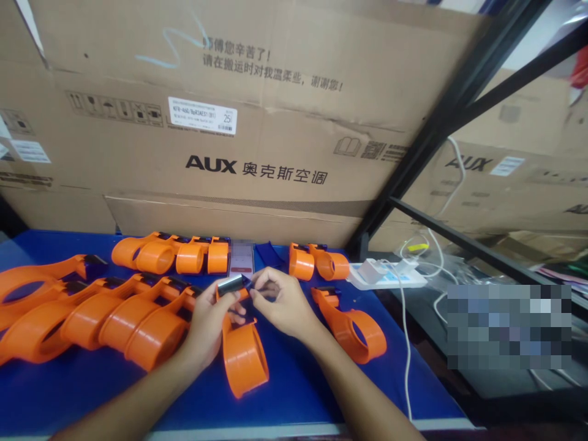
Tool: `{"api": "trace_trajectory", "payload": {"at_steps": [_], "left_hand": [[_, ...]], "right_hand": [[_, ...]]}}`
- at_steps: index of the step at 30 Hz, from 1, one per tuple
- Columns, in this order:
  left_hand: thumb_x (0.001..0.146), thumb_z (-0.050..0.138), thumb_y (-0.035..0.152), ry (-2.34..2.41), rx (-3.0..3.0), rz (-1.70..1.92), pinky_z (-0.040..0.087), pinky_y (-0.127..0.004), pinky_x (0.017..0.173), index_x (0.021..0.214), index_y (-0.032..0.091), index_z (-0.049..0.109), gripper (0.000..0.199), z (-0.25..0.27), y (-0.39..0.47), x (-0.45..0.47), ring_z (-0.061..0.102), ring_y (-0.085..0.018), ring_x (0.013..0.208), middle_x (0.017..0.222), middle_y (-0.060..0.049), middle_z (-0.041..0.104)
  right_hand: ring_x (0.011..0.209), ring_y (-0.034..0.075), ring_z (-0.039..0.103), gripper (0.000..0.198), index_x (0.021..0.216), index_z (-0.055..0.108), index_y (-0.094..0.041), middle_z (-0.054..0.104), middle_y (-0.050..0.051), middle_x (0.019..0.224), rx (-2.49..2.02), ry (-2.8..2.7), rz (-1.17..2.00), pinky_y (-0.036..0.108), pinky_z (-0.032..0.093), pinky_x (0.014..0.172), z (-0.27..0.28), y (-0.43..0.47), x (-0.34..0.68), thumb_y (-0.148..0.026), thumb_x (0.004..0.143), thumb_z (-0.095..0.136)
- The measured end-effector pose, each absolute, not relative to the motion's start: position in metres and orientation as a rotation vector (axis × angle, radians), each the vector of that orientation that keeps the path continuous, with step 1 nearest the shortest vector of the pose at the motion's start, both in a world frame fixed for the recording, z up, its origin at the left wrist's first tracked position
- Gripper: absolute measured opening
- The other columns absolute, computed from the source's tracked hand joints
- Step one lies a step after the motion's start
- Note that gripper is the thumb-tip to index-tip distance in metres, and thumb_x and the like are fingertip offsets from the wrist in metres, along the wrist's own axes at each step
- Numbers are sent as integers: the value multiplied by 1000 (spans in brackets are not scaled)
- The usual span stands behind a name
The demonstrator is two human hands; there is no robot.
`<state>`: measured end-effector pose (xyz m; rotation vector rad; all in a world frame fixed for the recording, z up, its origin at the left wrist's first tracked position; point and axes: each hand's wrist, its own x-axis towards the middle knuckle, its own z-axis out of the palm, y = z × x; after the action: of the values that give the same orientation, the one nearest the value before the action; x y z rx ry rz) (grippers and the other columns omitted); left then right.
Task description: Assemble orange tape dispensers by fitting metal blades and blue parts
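Note:
My left hand (209,321) is closed around the upper part of an orange tape dispenser (245,358). Its round hub hangs below my fingers, and a shiny metal-looking strip (229,284) shows at its top. At the dark blue tip (247,283) of that same dispenser, the thumb and forefinger of my right hand (287,306) are pinched together. Whether a smaller piece is between those fingertips is hidden. To the right of my right hand, another orange dispenser (361,337) lies on the blue table (294,398).
Several orange dispensers (158,337) lie on the left, with more in a back row (156,256). A phone (241,260) and dark blue pieces (270,254) lie behind my hands. A white power strip (388,275) with cables sits right, near a black rack post (413,147). Cardboard boxes (275,135) stand behind.

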<state>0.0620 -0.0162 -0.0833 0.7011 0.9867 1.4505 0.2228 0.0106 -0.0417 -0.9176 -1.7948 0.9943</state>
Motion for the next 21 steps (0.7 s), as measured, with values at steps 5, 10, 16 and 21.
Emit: {"api": "trace_trajectory", "payload": {"at_steps": [5,10,16,21], "left_hand": [[71,84,30,976,728,1439,54,-22,50,107,15,70,41,-83,-17,62,64,-14,58,78,-5,72],[75,81,30,964,756,1406,53,-22,50,101,14,69,33,-83,-18,62,62,-12,57,79,-5,72],[76,80,29,956,766,1385,53,-22,50,101,14,68,32,-83,-20,62,61,-12,57,75,-3,71],[77,79,28,951,746,1385,52,-21,49,101,14,67,30,-82,-21,62,60,-11,55,75,-3,71]], "right_hand": [[79,17,65,8,83,55,-21,67,3,90,-931,-2023,821,31,56,77,-32,12,231,-23,89,61],[78,17,62,4,87,56,-21,66,3,87,-904,-2260,600,29,51,74,-23,14,239,-18,90,59],[76,16,60,9,88,52,-21,64,2,85,-851,-2400,543,27,47,70,-22,15,244,-15,93,55],[75,15,58,9,89,52,-21,63,2,86,-831,-2444,530,26,44,69,-22,13,242,-15,96,52]]}}
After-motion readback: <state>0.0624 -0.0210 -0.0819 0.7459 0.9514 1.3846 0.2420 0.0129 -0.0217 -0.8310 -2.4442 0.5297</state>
